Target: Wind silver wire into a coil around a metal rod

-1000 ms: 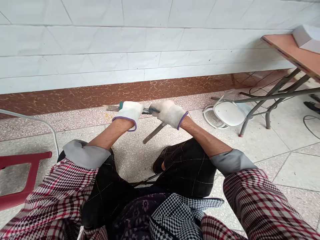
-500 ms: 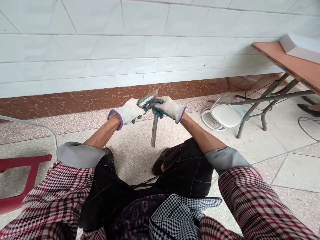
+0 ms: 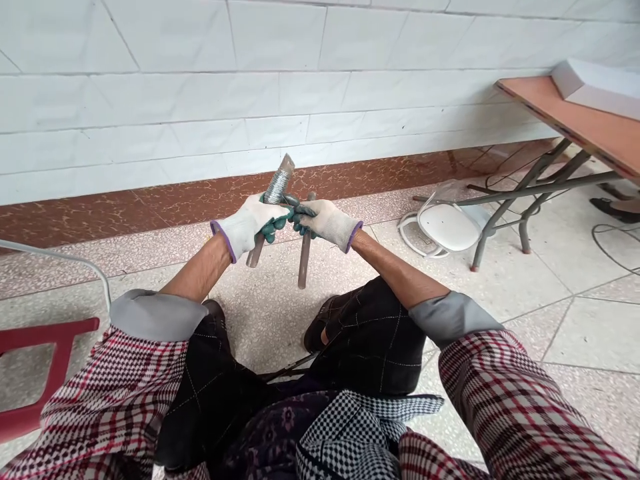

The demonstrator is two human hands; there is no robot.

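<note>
My left hand (image 3: pixel 257 220), in a white work glove with green fingertips and purple cuff, is closed around a brown stick wound with silvery wire (image 3: pixel 277 185). The stick tilts, its bare top up and to the right, its lower end below my palm. My right hand (image 3: pixel 323 221), gloved the same way, is closed around a second brown stick (image 3: pixel 304 263), nearly upright. Its top shows just above my fingers. A dark short piece lies between the hands by the wire coil; what it is I cannot make out. The fingertips of both hands nearly meet.
White wall tiles (image 3: pixel 175 100) with a brown marbled skirting (image 3: pixel 65 220) stand ahead. To the right are a white folding stool (image 3: pixel 450 228) and a table (image 3: pixel 575 107) bearing a white box (image 3: pixel 597 87). At left are a red plastic stool (image 3: pixel 55 360) and a grey cable (image 3: pixel 75 255).
The wire-wound stick has swung more upright, so its lower end now shows below my left hand. The right stick's top now appears above my right hand.
</note>
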